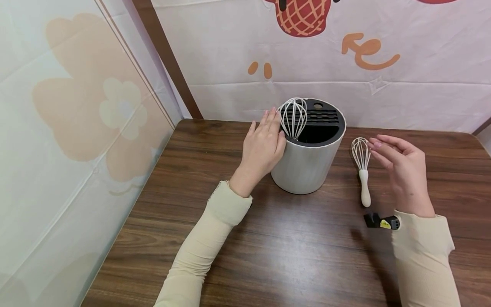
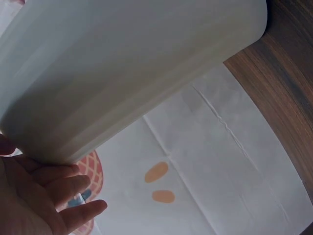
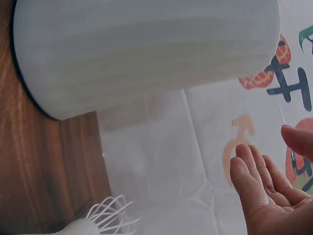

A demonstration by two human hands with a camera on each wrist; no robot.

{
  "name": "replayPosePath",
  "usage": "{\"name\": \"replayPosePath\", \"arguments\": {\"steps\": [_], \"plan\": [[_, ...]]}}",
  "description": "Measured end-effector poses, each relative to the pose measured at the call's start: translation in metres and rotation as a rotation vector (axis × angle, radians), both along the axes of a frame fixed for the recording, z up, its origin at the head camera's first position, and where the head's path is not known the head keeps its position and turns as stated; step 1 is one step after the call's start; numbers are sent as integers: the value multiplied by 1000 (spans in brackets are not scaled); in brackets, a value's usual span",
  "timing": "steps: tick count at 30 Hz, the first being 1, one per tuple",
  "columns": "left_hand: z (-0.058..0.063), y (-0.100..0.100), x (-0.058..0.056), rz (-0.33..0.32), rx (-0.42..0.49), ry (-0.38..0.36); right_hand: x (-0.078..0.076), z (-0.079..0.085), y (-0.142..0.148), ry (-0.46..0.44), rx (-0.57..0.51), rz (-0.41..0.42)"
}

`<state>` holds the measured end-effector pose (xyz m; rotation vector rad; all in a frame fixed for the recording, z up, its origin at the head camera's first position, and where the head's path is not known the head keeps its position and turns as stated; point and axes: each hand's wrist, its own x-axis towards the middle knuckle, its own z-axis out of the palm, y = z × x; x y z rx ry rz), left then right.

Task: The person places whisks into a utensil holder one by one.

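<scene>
A grey-white utensil holder (image 1: 303,170) with a black slotted top stands toward the back of the table. One whisk (image 1: 293,117) stands in it at the left of its large front opening, wires up and handle hidden inside. Against the holder's left rim rests my left hand (image 1: 262,143), fingers extended beside the whisk's wires; the left wrist view shows its fingers (image 2: 68,188) at the rim. To the right of the holder, a smaller white whisk (image 1: 363,179) lies on the wood, wires pointing away. My right hand (image 1: 406,170) hovers beside its wire end, fingers loosely bent and holding nothing.
Near my right cuff sits a small black object with a yellow label (image 1: 385,222). The brown wooden table (image 1: 299,256) meets a printed cloth backdrop (image 1: 222,100) behind the holder, and another printed cloth (image 1: 76,179) hangs along the left side.
</scene>
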<state>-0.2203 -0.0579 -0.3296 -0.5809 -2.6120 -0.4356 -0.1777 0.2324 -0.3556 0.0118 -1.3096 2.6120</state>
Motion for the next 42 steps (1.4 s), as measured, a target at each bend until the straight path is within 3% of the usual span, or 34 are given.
{"name": "replayPosePath", "arguments": {"steps": [15,27,37,42], "plan": [[3,0,0,3,-14,3,5,-27,14,-76,-96,13],[3,3,1,-4,-15,-1,8,-44,25,-172,-89,-11],[2,2,3,1,-16,-10,11,-61,34,-244,75,6],[2,1,3,0,-6,-8,9,-63,34,-261,77,-35]]}}
